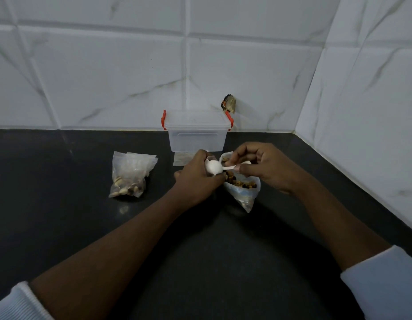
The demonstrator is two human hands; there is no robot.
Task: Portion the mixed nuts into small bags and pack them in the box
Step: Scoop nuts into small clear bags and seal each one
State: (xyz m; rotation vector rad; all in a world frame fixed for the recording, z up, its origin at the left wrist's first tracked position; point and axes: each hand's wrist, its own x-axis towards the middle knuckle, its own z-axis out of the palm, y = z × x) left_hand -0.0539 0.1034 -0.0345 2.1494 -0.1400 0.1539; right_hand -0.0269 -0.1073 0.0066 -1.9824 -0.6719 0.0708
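My left hand [197,175] grips a small clear bag by its mouth, mostly hidden under the fingers. My right hand [265,166] pinches the handle of a white plastic spoon [215,167], whose bowl is turned over at the left hand. Below both hands lies the large clear bag of mixed nuts [243,189], open at its top. A clear plastic box [197,131] with red latches stands behind the hands, by the wall, with its lid on. To the left, small bags with nuts [128,175] sit in a pile on the counter.
The black counter [212,250] meets white tiled walls at the back and right. A small stack of flat bags [182,158] lies in front of the box. A dark damaged spot [229,103] marks the wall behind the box.
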